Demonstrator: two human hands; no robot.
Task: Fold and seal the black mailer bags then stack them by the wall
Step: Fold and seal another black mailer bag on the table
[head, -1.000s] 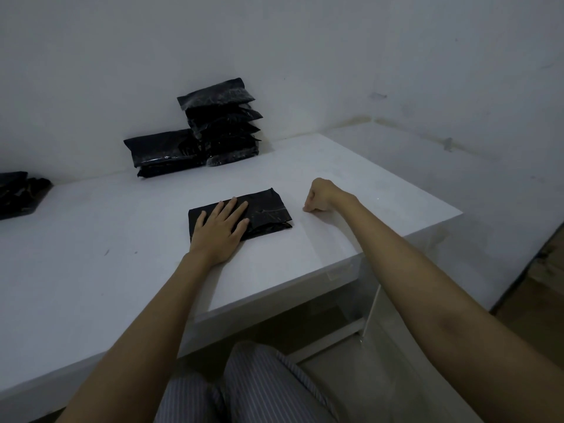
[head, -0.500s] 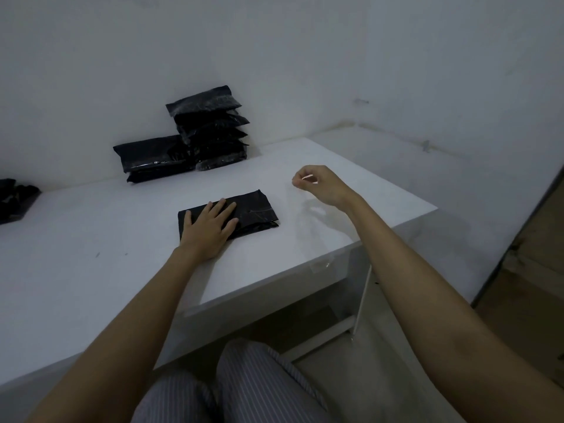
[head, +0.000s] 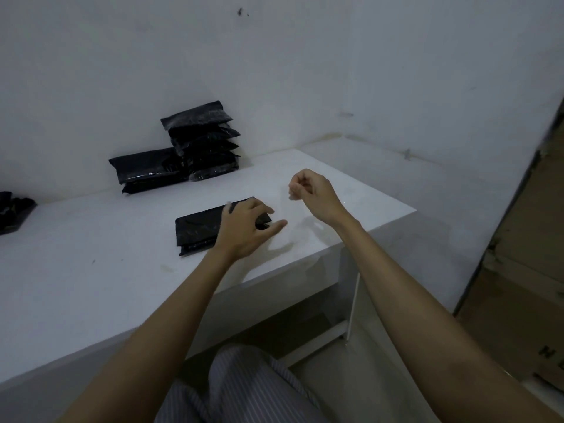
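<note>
Black and glossy, the folded mailer bag [head: 200, 228] lies mid-frame on the white table [head: 91, 285]. Over its right end the left hand [head: 244, 228] hovers or rests, fingers loosely spread. The right hand [head: 311, 192], raised just right of it, pinches a small pale strip, likely peeled seal liner. Sealing looks under way; next, press the flap, then carry the bag to the stack [head: 195, 148] by the wall [head: 274, 71], upper left.

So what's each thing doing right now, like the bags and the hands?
Folded black mailer bag: lying flat on the white table, its right end under the left hand.
Left hand: over the bag's right end, fingers loosely curled.
Right hand: raised above the table, pinching a small clear strip.
Stack of black mailer bags: piled against the wall.
Black bags at the left edge: loose heap.
</note>
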